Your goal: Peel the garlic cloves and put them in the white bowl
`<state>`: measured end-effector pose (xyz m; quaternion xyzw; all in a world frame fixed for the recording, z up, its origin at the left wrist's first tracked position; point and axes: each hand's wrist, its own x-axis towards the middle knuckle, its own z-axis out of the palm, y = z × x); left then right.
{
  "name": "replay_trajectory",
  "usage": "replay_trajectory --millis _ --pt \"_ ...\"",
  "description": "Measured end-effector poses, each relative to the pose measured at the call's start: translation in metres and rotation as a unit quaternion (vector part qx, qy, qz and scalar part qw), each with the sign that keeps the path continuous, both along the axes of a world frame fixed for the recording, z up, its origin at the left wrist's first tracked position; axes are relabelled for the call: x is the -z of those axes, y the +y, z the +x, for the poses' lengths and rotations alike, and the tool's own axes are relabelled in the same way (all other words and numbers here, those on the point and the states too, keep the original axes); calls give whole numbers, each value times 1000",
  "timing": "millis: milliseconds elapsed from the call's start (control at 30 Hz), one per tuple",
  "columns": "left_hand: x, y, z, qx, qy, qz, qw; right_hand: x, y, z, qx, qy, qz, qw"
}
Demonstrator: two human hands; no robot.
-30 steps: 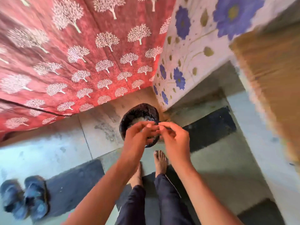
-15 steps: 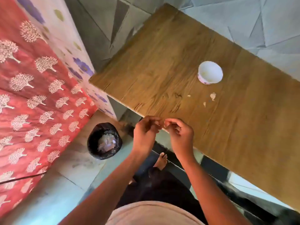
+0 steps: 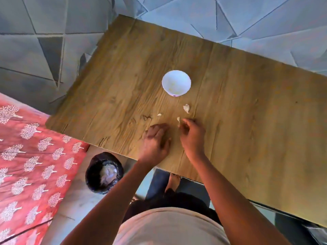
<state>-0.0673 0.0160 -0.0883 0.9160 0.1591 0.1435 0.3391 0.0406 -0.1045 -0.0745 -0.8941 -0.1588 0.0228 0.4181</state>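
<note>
Two hands are over the wooden counter, and we sweep from the left. Far left lies the red bedspread with its white tree print; just right of it, on the floor below the counter's edge, sits the black bin with pale scraps inside. Next comes the left hand, knuckles up, fingers curled under against the counter; whether anything sits in that grip I cannot tell. Just beyond its knuckles lies a tiny pale peel scrap. Further back, well apart from both hands, the white bowl stands upright with something faint and pale at its bottom. Then the right hand: its fingertips are closed in a narrow pinch on a garlic clove, a small pale sliver whose long axis runs roughly away from the person, its narrow end toward the near edge. Slightly right and beyond lies a larger garlic piece on the counter, between hand and bowl, tapered end pointing toward the person.
</note>
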Motion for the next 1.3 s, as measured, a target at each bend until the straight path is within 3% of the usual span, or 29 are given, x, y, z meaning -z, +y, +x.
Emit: replay_trajectory --millis 267,400,500,667,767,1100,1300 --pt "11 1 1 2 -18 2 1000 9 10 17 -33 -45 -63 996" --pt "9 2 2 2 -18 0 1000 1 2 20 -69 -51 -40 995" --pt "6 2 3 3 -19 5 1000 -9 -13 18 -91 -4 9 996" --pt "3 13 4 44 -9 -15 999 -23 -28 6 -72 207 50 974" --pt "1 30 9 107 -18 42 993 -33 -20 5 -46 273 58 959" --pt "5 42 14 123 -23 -10 992 -30 5 20 39 335 -20 941" --pt "4 44 15 124 -25 -23 992 -31 20 26 74 325 -71 940"
